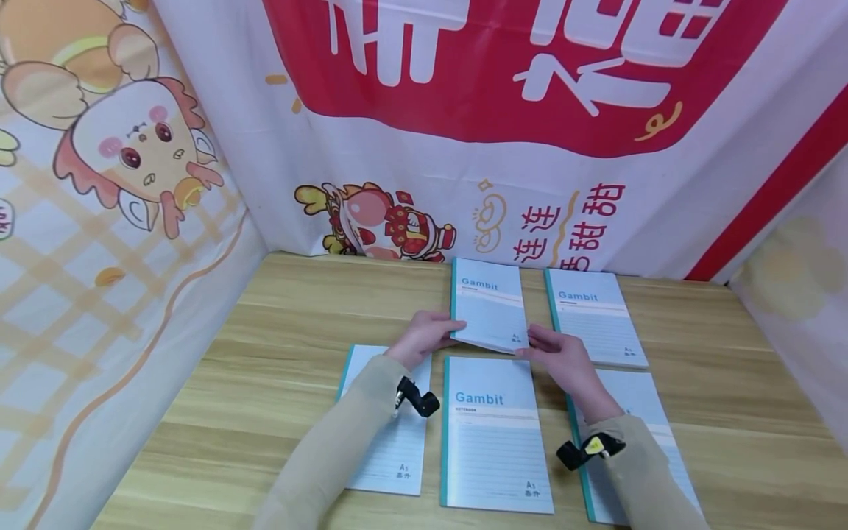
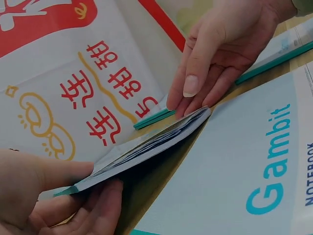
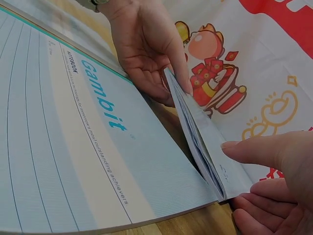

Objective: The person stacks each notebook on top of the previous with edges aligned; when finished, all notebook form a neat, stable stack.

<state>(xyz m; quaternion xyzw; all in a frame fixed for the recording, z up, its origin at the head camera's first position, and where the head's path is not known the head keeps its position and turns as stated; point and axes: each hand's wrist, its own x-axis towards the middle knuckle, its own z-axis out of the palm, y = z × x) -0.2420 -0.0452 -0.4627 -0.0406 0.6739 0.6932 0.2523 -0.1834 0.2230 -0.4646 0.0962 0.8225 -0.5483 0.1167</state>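
Note:
A light-blue Gambit notebook (image 1: pixel 489 309) with a teal spine lies at the back, its near edge raised off the table. My left hand (image 1: pixel 424 337) pinches its near left corner, thumb on the cover and fingers beneath, as the left wrist view also shows. By the near right corner is my right hand (image 1: pixel 559 361), fingers loosely extended and thumb apart from them. In the left wrist view that thumb (image 2: pixel 191 85) stands off the cover, while the fingertips are close to the corner; whether they touch is unclear. Just in front lies another Gambit notebook (image 1: pixel 497 442).
A notebook (image 1: pixel 391 456) lies partly under the left forearm. On the right are a back notebook (image 1: pixel 596 316) and a front notebook (image 1: pixel 662 419), the latter partly covered by the right arm. A printed cloth (image 1: pixel 397 147) hangs behind the wooden table (image 1: pixel 252 353).

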